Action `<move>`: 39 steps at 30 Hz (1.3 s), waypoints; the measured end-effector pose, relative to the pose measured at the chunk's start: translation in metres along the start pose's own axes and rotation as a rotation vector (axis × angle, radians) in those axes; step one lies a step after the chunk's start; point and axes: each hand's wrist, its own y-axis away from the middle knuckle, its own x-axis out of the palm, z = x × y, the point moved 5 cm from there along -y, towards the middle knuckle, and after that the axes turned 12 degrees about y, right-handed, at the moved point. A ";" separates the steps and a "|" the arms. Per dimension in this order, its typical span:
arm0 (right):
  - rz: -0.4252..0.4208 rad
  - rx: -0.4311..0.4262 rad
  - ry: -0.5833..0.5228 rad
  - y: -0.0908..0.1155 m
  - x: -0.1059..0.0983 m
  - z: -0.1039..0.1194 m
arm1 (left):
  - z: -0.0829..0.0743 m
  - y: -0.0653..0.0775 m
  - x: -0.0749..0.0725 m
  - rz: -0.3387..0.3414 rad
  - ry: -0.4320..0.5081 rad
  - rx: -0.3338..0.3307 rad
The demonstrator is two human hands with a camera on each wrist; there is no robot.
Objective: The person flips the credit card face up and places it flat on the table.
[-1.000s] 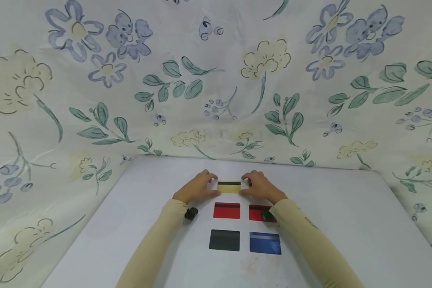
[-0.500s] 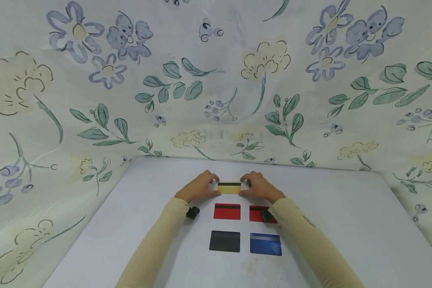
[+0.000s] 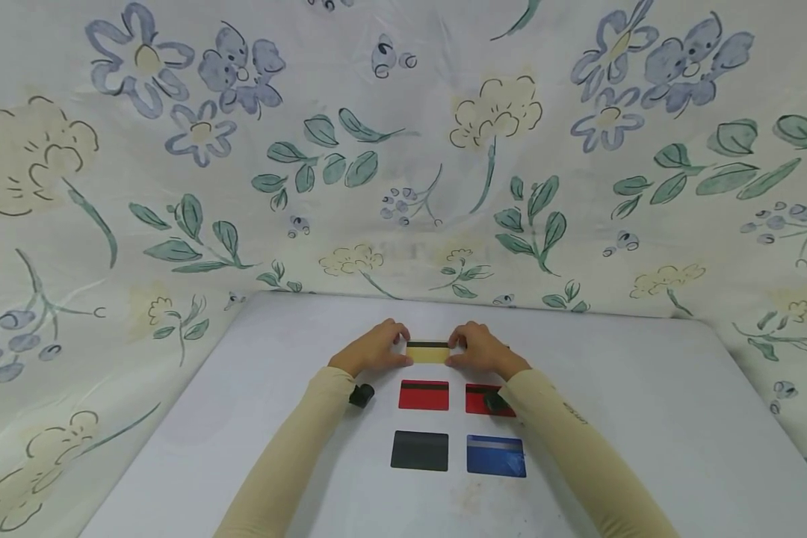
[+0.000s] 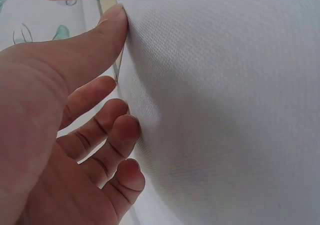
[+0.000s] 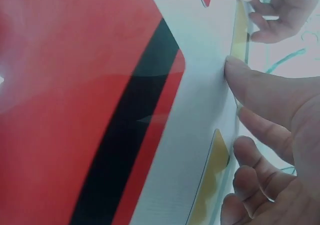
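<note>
Gold card [image 3: 427,353] on or just above the white table [image 3: 645,418], toward its far side; cannot tell whether it lies fully flat. Dark stripe runs along its far edge. A hand at each end, card between them, hands apart from one another.

Left hand [image 3: 374,349]: pinches the card's left end, thumb at the near edge, forefinger at the far corner. In the left wrist view the other fingers curl loosely beside it.

Right hand [image 3: 482,350]: much the same grip on the right end, thumb near, forefinger far. Right wrist view shows another gold card [image 5: 207,185] near its curled lower fingers; from the head view the hand mostly hides it.

Nearer the person, two rows of cards. First row: left red card [image 3: 424,396] and right red card [image 3: 476,398], each with a black stripe along the far edge; a small black gadget [image 3: 495,402] at the right wrist covers part of the latter. Second row: dark grey card [image 3: 420,450] at left, blue card [image 3: 496,456] with a greyish stripe at right. Cards well separated, none overlapping in these rows.

Both arms in beige sleeves [image 3: 289,456]. Flowered cloth [image 3: 403,224] behind the table.
</note>
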 end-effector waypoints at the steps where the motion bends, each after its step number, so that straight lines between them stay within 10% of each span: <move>1: 0.002 0.002 0.001 0.000 0.000 0.000 | 0.000 0.000 0.000 -0.001 0.002 -0.001; 39: 0.041 0.029 0.039 0.003 -0.001 0.004 | -0.004 0.002 0.002 0.018 0.012 0.031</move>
